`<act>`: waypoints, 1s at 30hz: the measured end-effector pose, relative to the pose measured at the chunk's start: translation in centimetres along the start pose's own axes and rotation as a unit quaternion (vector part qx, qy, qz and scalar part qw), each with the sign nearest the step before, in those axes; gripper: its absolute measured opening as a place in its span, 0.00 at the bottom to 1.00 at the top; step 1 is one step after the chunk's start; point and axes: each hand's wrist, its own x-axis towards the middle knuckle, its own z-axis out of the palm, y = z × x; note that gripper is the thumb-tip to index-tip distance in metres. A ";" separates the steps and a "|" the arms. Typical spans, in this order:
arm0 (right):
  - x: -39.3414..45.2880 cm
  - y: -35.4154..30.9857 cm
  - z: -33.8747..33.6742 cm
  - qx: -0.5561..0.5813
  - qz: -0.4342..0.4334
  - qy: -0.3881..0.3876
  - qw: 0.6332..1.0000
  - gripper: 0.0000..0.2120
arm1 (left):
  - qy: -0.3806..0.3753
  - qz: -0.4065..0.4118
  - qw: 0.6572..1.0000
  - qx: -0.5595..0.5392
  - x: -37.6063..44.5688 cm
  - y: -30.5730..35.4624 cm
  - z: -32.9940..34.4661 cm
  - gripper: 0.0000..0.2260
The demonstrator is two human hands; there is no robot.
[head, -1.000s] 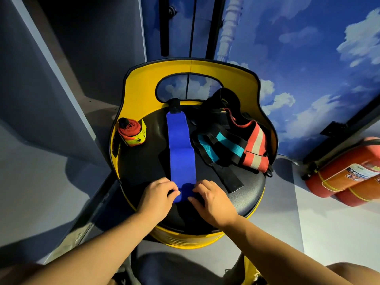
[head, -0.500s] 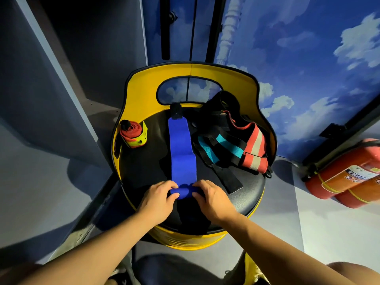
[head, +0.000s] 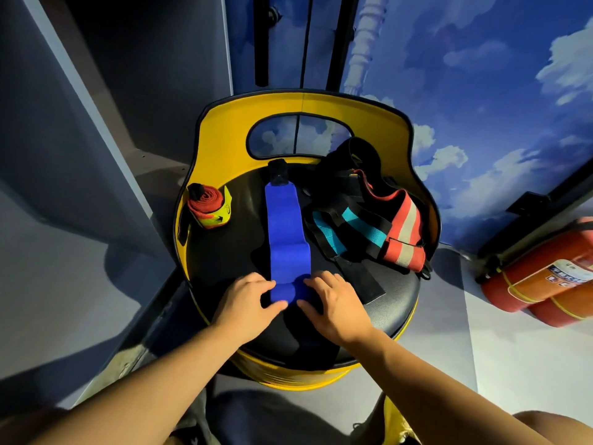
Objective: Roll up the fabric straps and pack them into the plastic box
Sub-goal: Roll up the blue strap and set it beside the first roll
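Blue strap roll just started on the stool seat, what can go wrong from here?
1. The roll on the blue strap is only a small turn pinched between the left hand and right hand; it may loosen or skew if either slips.
2. A loose black strap lies right beside the right hand and could get caught into the roll.
3. No plastic box is in view, so the finished roll has nowhere visible to go.

The blue strap [head: 286, 232] is soft matt cloth, the black seat [head: 224, 255] looks smooth and a bit shiny, and at 3 o'clock the red fire extinguisher [head: 542, 277] looks glossy.
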 end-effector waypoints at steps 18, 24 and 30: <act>0.0 -1.0 -1.3 0.138 0.169 -0.030 0.976 0.21 | 0.007 -0.118 0.988 -0.098 -0.4 1.2 -0.7 0.16; 1.8 -1.3 -0.9 0.142 0.233 0.034 0.962 0.17 | 0.054 -0.182 0.968 -0.166 1.9 1.9 -0.6 0.14; 1.3 -3.2 0.2 0.246 0.322 0.086 0.910 0.12 | 0.095 -0.205 0.953 -0.202 0.4 3.2 0.8 0.17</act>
